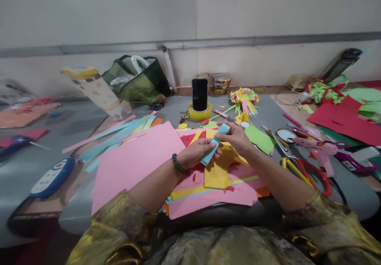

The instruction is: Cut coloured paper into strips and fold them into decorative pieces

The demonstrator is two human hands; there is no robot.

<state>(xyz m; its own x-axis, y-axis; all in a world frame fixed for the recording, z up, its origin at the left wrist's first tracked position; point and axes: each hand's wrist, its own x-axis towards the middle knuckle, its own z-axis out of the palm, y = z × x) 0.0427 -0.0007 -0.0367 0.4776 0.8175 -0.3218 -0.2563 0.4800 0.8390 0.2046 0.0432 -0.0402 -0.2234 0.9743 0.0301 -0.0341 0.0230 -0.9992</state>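
A folded light-blue paper strip point(214, 144) is held up between both hands, slanting from lower left to upper right. My left hand point(199, 153) grips its lower part, with a green bead bracelet on the wrist. The fingers of my right hand point(235, 137) pinch the strip's upper end. Beneath the hands lie yellow paper with cut-outs point(217, 175), red pieces and stacked pink sheets point(190, 205). A large pink sheet point(133, 162) lies to the left.
Scissors point(287, 150) and a pink glue gun point(323, 154) lie at the right. A phone point(199, 94) stands on a yellow tape roll point(200, 114). Blue strips point(113, 138), a tumbler point(98, 92), a green bag point(143, 80) and a power strip point(52, 177) are at the left.
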